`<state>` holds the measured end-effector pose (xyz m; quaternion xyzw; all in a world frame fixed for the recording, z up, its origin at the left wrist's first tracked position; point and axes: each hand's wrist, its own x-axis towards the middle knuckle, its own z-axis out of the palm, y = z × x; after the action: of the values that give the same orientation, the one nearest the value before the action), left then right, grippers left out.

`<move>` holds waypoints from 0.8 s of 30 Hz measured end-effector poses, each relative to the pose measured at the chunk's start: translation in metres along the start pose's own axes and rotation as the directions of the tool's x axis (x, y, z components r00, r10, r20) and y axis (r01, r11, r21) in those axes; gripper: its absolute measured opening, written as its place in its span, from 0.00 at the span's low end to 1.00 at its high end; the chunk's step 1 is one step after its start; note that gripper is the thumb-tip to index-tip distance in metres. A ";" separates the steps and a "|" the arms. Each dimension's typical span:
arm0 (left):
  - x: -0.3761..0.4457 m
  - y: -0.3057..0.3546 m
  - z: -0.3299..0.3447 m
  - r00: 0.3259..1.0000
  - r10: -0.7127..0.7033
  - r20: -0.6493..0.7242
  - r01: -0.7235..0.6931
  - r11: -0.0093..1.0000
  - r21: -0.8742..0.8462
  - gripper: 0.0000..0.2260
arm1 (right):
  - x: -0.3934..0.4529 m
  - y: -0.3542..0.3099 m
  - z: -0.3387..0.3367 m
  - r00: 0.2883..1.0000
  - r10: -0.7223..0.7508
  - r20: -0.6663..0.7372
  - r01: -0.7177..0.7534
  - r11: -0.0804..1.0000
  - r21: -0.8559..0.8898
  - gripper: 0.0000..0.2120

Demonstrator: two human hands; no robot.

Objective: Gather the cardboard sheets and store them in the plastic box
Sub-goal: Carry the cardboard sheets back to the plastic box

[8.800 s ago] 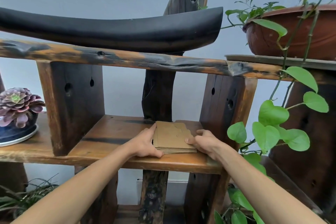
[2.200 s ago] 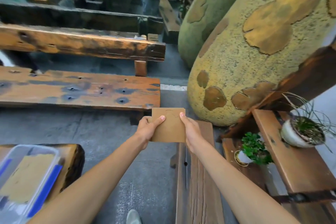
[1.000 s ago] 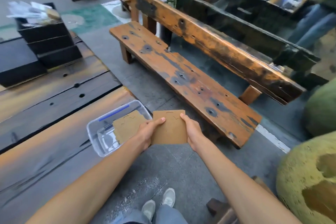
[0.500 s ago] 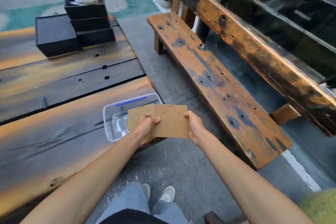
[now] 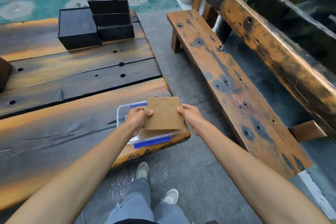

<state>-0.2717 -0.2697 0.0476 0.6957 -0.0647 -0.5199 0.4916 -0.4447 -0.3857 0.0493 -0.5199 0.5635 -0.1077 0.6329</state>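
A small stack of brown cardboard sheets (image 5: 164, 114) with a cut outline on top hangs just above the clear plastic box (image 5: 121, 111). My left hand (image 5: 136, 118) pinches its left edge and my right hand (image 5: 189, 115) its right edge. The box has blue clips (image 5: 152, 142) and stands at the near right corner of a dark wooden table (image 5: 63, 129). Inside it lies another brown cardboard sheet (image 5: 150, 134), mostly hidden under the held stack.
Stacked black boxes (image 5: 109, 14) with papers on top stand at the table's far side. A long worn wooden bench (image 5: 232, 85) runs along the right. Between table and bench is grey paved floor (image 5: 181, 174), where my legs and shoes show.
I have turned from the shelf and walked to the table. In the last second the held stack has come from beside the box to right above it.
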 end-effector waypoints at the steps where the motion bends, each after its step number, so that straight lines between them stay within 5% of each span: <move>1: 0.004 -0.001 -0.003 1.000 -0.003 -0.013 0.003 1.000 0.003 0.12 | 0.004 0.000 0.003 1.000 -0.003 0.007 0.003 0.999 -0.037 0.12; 10: 0.028 -0.032 -0.024 0.994 -0.072 -0.081 0.068 0.997 -0.041 0.16 | 0.030 0.003 0.028 0.998 -0.059 -0.003 0.053 0.920 -0.388 0.20; 18: 0.036 -0.046 -0.032 0.991 -0.059 -0.124 0.073 0.991 0.111 0.14 | 0.030 0.000 0.034 0.989 -0.097 0.108 0.145 0.559 -0.816 0.15; 24: 0.038 -0.046 -0.037 0.997 -0.023 -0.078 0.044 0.960 0.275 0.12 | 0.027 -0.004 0.040 0.989 -0.087 0.123 0.147 0.376 -0.915 0.16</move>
<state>-0.2448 -0.2460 -0.0126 0.7773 -0.1066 -0.4877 0.3829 -0.4012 -0.3852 0.0291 -0.8244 0.4730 0.1924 0.2441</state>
